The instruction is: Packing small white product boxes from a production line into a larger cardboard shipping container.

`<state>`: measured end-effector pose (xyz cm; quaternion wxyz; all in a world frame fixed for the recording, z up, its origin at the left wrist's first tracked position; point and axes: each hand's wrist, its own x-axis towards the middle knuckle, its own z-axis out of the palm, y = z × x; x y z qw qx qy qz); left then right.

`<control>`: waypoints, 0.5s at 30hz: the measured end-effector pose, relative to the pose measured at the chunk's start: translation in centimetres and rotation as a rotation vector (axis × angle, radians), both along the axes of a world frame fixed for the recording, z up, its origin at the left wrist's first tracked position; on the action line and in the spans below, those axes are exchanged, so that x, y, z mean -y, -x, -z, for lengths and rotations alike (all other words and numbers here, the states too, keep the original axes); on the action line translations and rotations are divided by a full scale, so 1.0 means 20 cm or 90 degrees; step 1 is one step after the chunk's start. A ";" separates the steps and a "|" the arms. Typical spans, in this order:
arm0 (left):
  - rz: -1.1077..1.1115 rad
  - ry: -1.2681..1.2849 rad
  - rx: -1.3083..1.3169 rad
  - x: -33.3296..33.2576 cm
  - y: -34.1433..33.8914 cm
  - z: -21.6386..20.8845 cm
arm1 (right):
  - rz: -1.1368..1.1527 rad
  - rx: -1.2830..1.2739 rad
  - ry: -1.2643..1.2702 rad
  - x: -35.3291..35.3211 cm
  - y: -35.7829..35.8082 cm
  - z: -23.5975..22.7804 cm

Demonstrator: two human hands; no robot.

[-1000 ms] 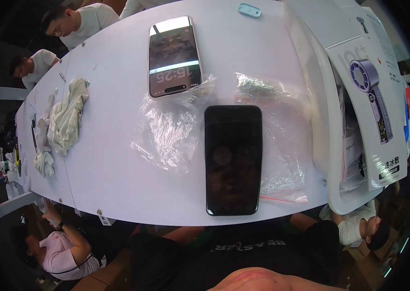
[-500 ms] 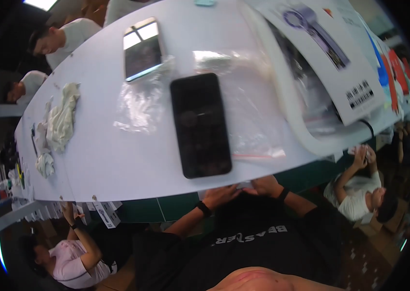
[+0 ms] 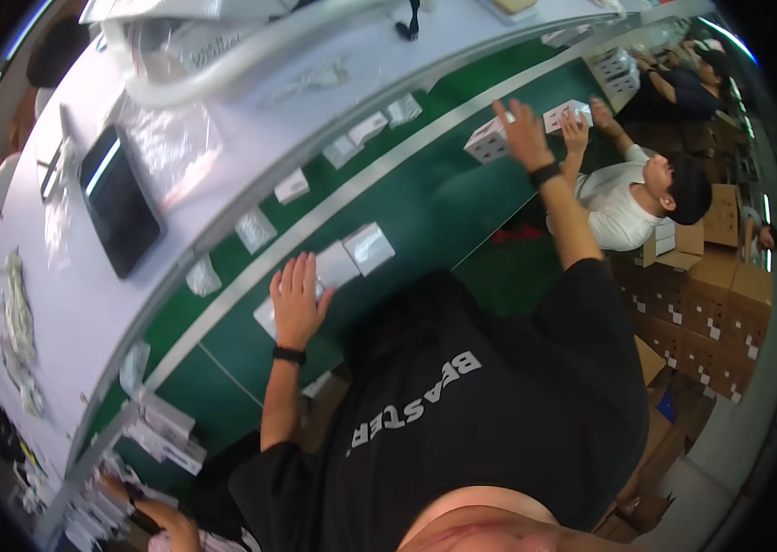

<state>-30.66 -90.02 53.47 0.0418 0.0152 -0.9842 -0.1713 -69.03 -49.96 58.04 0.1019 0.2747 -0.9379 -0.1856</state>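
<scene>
My left hand (image 3: pixel 295 302) lies flat, fingers stretched out, over a row of small white boxes (image 3: pixel 337 265) on the green work surface (image 3: pixel 425 221). Another white box (image 3: pixel 370 248) ends that row on its right. Stretched far out to the right, my right hand (image 3: pixel 526 136) is slightly blurred, its fingers apart. Beside its fingertips stand white boxes (image 3: pixel 488 141) with dark marks on their sides; whether the hand touches them I cannot tell. Each of my wrists carries a black band.
On the white upper shelf (image 3: pixel 214 198) lie a dark phone (image 3: pixel 120 198), plastic bags (image 3: pixel 177 152) and bundled white cables (image 3: pixel 19 313). Several small wrapped packets (image 3: pixel 254 230) line the green strip. A co-worker (image 3: pixel 614 207) handles a box at the right; brown cartons (image 3: pixel 710 294) are stacked behind.
The view has swung to the right and down. My hands, close together before, are now spread wide: the left on the box row, the right out toward the far boxes.
</scene>
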 end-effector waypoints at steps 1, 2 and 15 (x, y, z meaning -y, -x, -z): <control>0.008 -0.064 0.002 0.01 -0.01 0.01 | -0.060 0.049 0.037 -0.16 0.08 0.08; 0.012 -0.126 0.000 0.04 -0.02 0.01 | -0.122 0.096 0.077 -0.28 0.13 0.15; -0.176 -0.143 0.015 0.19 -0.35 -0.10 | -0.170 0.431 0.331 0.04 -0.07 0.13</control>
